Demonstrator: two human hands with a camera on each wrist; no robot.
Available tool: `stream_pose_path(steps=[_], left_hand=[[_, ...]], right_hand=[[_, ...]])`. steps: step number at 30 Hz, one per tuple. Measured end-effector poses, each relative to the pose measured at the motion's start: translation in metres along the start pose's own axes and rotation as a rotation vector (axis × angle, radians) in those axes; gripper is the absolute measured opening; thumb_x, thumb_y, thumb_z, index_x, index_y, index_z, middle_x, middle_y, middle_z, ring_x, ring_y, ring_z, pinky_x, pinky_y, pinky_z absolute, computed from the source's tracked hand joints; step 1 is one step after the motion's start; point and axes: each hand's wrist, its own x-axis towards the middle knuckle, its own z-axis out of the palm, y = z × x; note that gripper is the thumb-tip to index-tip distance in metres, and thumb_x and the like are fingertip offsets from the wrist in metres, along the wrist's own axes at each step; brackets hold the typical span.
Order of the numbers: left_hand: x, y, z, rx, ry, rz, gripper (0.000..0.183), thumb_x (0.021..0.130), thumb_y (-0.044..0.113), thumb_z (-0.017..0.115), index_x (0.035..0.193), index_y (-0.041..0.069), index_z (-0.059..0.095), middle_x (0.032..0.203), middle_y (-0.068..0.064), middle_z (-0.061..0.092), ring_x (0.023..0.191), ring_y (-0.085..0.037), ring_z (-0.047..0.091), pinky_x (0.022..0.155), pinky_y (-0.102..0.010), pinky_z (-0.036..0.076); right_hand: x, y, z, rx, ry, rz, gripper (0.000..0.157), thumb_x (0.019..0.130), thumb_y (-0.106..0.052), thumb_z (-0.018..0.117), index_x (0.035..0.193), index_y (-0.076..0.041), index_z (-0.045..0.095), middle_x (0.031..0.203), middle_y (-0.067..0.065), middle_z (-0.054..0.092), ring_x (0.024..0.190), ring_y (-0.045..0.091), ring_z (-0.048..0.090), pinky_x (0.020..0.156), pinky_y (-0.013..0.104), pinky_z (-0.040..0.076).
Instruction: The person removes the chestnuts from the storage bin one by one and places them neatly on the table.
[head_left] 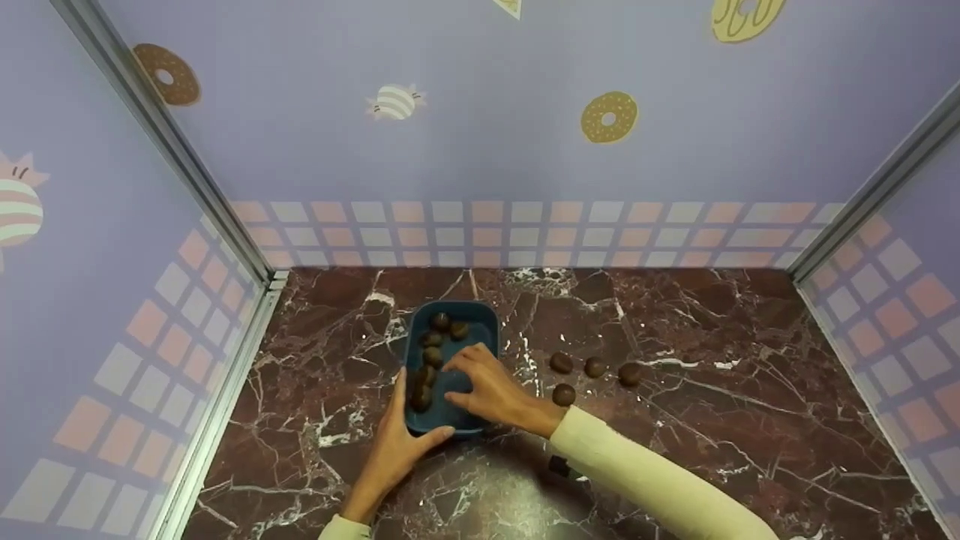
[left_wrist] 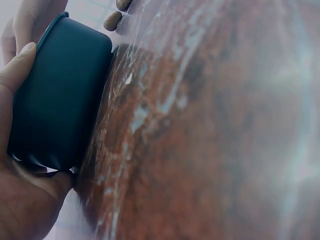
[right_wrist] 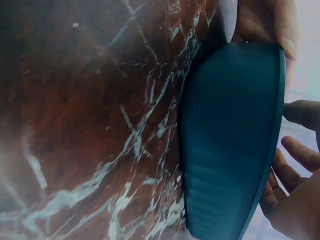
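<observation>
A blue rectangular container (head_left: pixel 453 303) stands on the marble-patterned surface, with a row of brown, roundish chestnuts (head_left: pixel 432 356) along its left side. My left hand (head_left: pixel 399 435) holds its near left corner, the thumb on the near rim and the fingers along the left wall. Inside the container is my right hand (head_left: pixel 484 386), thumb and fingers apart, next to the chestnuts; I see nothing between them. From the right wrist view, the container's wall (right_wrist: pixel 230 130) hides the fingertips' lower reach. The left wrist view shows the container's dark side (left_wrist: pixel 65 90) close to the left thumb.
Several loose chestnuts (head_left: pixel 595 367) lie on the surface right of the container, one of them (head_left: pixel 563 394) beside the right wrist. A small dark object (head_left: pixel 559 466) shows under the right forearm. Patterned panels (head_left: pixel 495 150) stand at the back and both sides.
</observation>
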Motion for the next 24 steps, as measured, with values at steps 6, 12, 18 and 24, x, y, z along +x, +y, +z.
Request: stream_pose_path(steps=[6,12,18,24], left_hand=[[0.001,-0.001,0.000,0.003,0.009,0.008,0.128,0.088,0.033,0.097,0.179,0.013,0.009,0.182,-0.024,0.012,0.164,-0.049,0.023,0.127,-0.072,0.028],[0.001,-0.002,0.000,-0.002,0.012,0.010,0.129,0.088,0.034,0.097,0.179,0.015,0.009,0.182,-0.022,0.013,0.164,-0.048,0.024,0.128,-0.070,0.027],[0.000,-0.002,0.000,0.004,0.019,0.015,0.130,0.087,0.036,0.098,0.179,0.014,0.009,0.182,-0.021,0.014,0.164,-0.047,0.025,0.128,-0.068,0.028],[0.000,-0.002,0.000,0.002,0.012,0.017,0.131,0.086,0.043,0.097,0.179,0.014,0.009,0.182,-0.023,0.015,0.164,-0.047,0.027,0.128,-0.068,0.029]], right_hand=[[0.011,-0.005,0.007,-0.035,-0.047,-0.011,0.035,0.096,-0.019,0.089,0.127,-0.006,0.078,0.126,0.010,0.071,0.121,0.028,0.061,0.105,0.045,0.055],[0.021,-0.010,0.015,-0.089,-0.121,-0.004,0.038,0.094,-0.024,0.091,0.127,-0.009,0.079,0.129,0.007,0.075,0.123,0.026,0.062,0.110,0.041,0.052],[0.027,-0.012,0.026,-0.123,-0.134,0.009,0.039,0.092,-0.023,0.091,0.126,-0.008,0.080,0.125,0.006,0.077,0.116,0.025,0.064,0.108,0.040,0.052],[0.029,-0.012,0.036,-0.141,-0.146,-0.007,0.032,0.091,-0.018,0.090,0.121,-0.010,0.081,0.117,0.005,0.077,0.111,0.023,0.068,0.119,0.047,0.046]])
